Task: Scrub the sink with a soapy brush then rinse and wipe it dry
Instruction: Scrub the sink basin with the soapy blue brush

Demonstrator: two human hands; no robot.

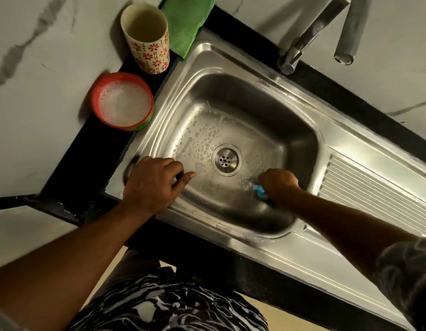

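Observation:
A stainless steel sink (231,65) fills the middle of the view, its basin floor wet with soap bubbles around the round drain (226,159). My right hand (279,186) is down inside the basin, right of the drain, gripping a blue brush (259,190) of which only a small piece shows below my fingers. My left hand (151,185) rests on the sink's near left rim, fingers loosely bent and thumb pointing toward the drain, holding nothing. A red bowl of soapy water (123,101) stands on the black counter left of the sink.
A patterned cup (148,41) stands behind the red bowl, with a green cloth (187,22) beside it at the sink's back left corner. The metal tap (319,32) rises at the back right. A ribbed draining board (379,199) lies right of the basin.

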